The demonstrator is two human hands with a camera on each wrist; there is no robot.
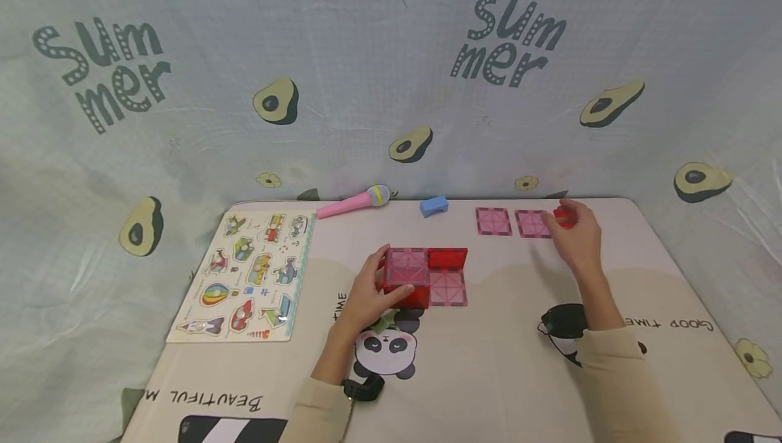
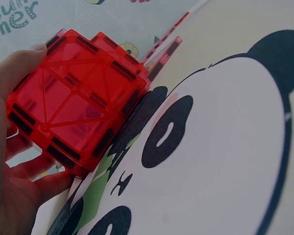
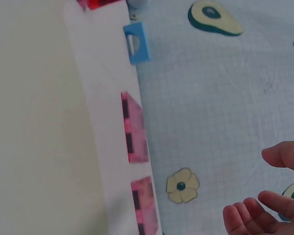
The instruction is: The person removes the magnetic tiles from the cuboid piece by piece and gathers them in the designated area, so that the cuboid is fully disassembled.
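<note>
In the head view, a box of red and pink magnetic tiles [image 1: 408,268] stands at mid-table, joined to an upright red tile [image 1: 448,258] and a flat pink tile [image 1: 448,288]. The left hand [image 1: 369,292] grips the box from its left side, thumb at the near face; the left wrist view shows the thumb and curled fingers around its red tiles [image 2: 81,93]. At the back right, the right hand [image 1: 577,236] is at a red piece [image 1: 565,217], partly hidden by it. The right wrist view shows the right hand [image 3: 272,196] with thumb and fingers apart, nothing visible between them.
Two pink tiles [image 1: 493,221] [image 1: 533,224] lie left of the right hand. Along the back edge are a blue block [image 1: 434,206] and a pink toy microphone [image 1: 354,203]. A picture puzzle board [image 1: 244,277] lies on the left of the printed table mat [image 1: 489,361].
</note>
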